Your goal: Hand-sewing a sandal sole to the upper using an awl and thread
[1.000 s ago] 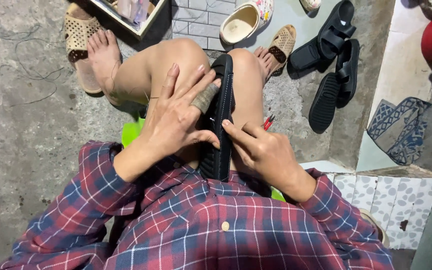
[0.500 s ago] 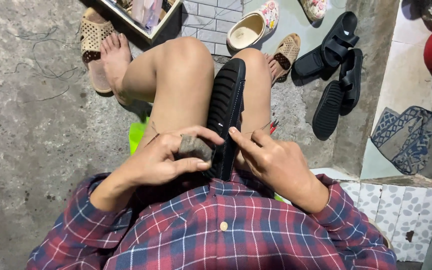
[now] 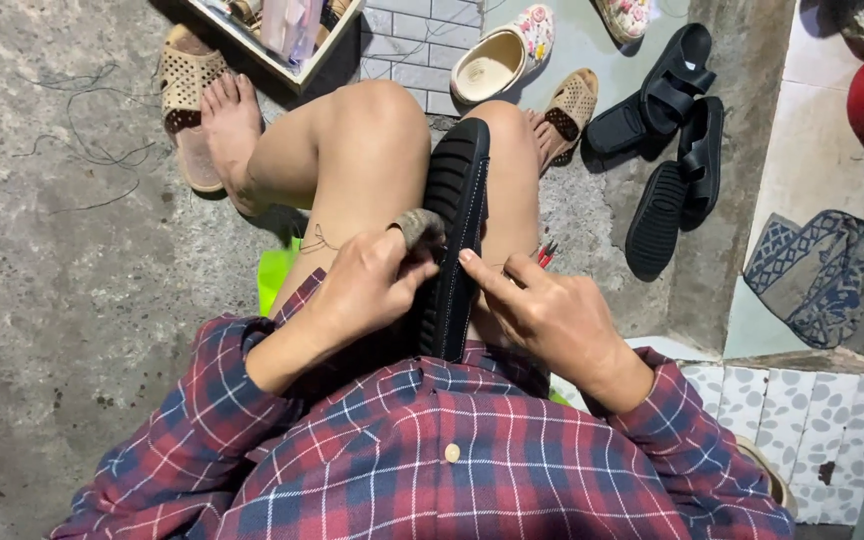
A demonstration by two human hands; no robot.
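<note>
Black shoe sole point(image 3: 455, 235) wedged between knees for steadiness, left hand point(image 3: 367, 290) pinching its stitched edge, right hand point(image 3: 542, 310) bracing, grip released.

Rough grey concrete floor point(image 3: 42, 300), pale tiled step point(image 3: 812, 420)

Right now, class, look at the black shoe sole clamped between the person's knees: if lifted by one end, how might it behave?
The black sole looks thick and ridged, so it would probably flex slightly, not flop. Its ribbed rubbery surface likely grips fingers well. Being long and flat, it seems unlikely to roll.
</note>
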